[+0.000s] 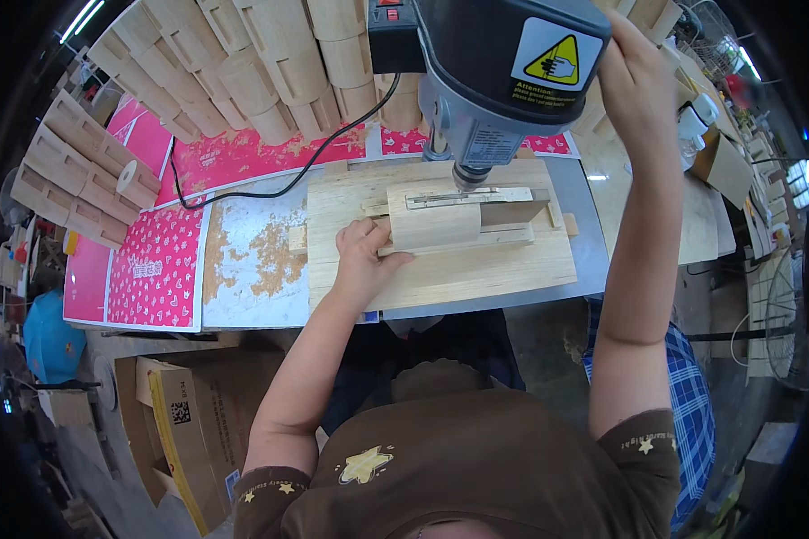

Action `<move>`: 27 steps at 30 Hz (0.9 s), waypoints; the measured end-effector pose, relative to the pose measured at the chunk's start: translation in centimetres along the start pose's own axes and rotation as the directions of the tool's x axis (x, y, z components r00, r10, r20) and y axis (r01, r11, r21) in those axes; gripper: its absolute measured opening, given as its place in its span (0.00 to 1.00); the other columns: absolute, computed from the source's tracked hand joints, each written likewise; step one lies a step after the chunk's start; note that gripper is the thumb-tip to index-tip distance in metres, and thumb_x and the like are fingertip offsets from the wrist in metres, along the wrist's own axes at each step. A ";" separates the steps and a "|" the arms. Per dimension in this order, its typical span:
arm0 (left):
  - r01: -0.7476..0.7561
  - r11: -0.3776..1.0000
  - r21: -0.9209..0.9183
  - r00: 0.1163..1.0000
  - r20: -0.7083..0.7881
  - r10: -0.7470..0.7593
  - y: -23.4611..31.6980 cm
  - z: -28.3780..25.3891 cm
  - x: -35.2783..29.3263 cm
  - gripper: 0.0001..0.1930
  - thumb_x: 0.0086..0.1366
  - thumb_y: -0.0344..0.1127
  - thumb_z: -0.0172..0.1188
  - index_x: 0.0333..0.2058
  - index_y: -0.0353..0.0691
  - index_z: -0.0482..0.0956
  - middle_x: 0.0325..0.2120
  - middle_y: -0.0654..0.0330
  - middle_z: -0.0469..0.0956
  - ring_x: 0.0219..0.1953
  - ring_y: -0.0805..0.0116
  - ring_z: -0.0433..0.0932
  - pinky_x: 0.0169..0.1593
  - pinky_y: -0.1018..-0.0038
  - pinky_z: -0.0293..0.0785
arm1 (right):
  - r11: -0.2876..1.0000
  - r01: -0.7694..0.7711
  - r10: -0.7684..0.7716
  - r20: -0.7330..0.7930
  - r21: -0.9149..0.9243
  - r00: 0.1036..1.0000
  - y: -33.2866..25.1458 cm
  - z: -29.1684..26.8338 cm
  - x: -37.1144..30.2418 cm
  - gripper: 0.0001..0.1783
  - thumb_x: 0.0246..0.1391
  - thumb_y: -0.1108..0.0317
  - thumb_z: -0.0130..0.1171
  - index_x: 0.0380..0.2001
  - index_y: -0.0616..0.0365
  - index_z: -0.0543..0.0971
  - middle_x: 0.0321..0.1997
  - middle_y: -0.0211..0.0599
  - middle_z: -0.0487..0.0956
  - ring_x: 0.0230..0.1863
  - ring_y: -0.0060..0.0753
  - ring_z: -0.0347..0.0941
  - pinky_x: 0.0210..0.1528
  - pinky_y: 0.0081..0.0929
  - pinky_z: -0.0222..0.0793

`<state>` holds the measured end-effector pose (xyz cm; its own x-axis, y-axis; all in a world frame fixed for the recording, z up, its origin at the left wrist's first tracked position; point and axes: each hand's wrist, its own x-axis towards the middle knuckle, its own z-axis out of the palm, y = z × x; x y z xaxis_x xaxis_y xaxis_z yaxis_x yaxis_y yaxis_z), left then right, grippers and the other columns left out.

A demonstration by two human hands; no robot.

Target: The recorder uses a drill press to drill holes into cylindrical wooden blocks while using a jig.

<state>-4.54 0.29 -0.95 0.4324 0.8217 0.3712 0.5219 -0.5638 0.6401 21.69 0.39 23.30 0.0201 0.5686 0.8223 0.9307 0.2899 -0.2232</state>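
A pale wooden cylinder (436, 226) lies on its side in a wooden jig (503, 241), which sits on a flat wooden board (449, 274). My left hand (366, 256) is closed around the cylinder's left end, thumb along the near side. Over the cylinder stands a black and grey drill press (503, 63); its chuck (470, 177) comes down close to the slotted strip (467, 198) along the top. My right hand (638, 76) is raised against the right side of the drill head. Its fingers are hidden behind the housing, so their grip cannot be made out.
Slotted wooden cylinders (270, 63) are stacked behind the drill, with more at the left (81, 171). A black cable (310, 166) curves across the table. Sawdust (274, 256) covers part of the tabletop and pink sheets (157, 269). An open cardboard box (216, 422) stands below left.
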 end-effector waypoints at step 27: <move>-0.005 1.000 -0.019 1.000 0.023 0.005 2.6 2.3 1.4 0.15 0.39 0.36 0.71 0.29 0.43 0.79 0.23 0.64 0.69 0.32 0.64 0.68 0.45 0.68 0.54 | 0.954 -0.257 0.269 -0.061 0.151 0.961 0.4 1.6 1.0 0.13 0.53 0.62 0.49 0.22 0.59 0.75 0.19 0.47 0.73 0.26 0.53 0.72 0.28 0.43 0.66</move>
<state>-0.89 -0.23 -0.28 0.4517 0.8168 0.3589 0.5061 -0.5659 0.6508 21.50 2.29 23.26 0.2918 0.5773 0.7626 0.8278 0.2469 -0.5037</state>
